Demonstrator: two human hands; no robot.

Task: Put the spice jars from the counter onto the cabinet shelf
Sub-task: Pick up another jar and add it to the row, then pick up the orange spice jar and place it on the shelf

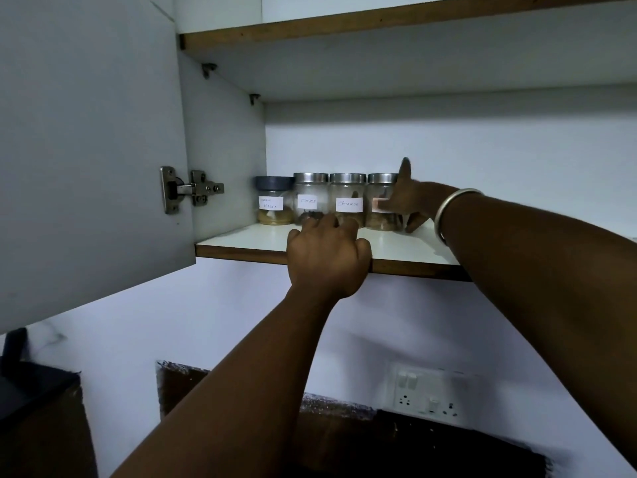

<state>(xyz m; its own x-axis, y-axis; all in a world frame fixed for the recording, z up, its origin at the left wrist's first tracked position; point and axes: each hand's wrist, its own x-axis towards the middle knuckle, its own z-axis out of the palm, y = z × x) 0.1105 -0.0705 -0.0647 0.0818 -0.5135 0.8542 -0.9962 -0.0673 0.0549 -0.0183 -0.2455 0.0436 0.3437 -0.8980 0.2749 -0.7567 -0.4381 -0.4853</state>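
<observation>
Several glass spice jars stand in a row at the back left of the lower cabinet shelf [406,248]. From the left they are a dark-lidded jar labelled masala [274,201], a steel-lidded cloves jar [310,196], a cinnamon jar [348,198] and a rightmost jar [379,191]. My right hand [410,201] wraps the rightmost jar from its right side, thumb across the label and one finger raised above the lid. My left hand [327,253] rests palm-down on the shelf's front edge, fingertips near the bases of the cloves and cinnamon jars, holding nothing.
The cabinet door [89,150] hangs open at the left on a steel hinge [188,189]. An upper shelf [379,22] runs overhead. Bare shelf surface lies to the right of the jars. Below, a switch and socket plate [427,391] sits on the wall.
</observation>
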